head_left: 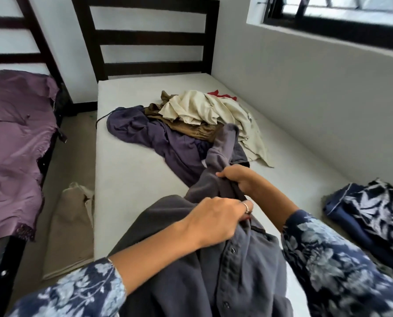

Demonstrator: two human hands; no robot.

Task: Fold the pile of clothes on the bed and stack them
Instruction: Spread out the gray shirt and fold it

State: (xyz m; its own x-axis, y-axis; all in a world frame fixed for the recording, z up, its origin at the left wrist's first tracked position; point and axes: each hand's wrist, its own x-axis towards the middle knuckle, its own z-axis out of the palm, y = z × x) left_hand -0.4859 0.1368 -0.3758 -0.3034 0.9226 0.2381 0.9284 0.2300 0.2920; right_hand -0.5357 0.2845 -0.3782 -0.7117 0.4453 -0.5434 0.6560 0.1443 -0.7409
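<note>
Left hand (216, 219): fingers curled, gripping the grey buttoned shirt (232, 259) near its collar. Right hand (236, 177): closed around the bunched sleeve of the same shirt, which hangs rumpled over the near end of the bed (131, 170). Mid-mattress lies the unfolded pile of clothes (191, 124): soft cream cloth on top, brown and purple beneath, a red scrap behind. A folded navy floral stack (369, 213) rests at the right edge.
</note>
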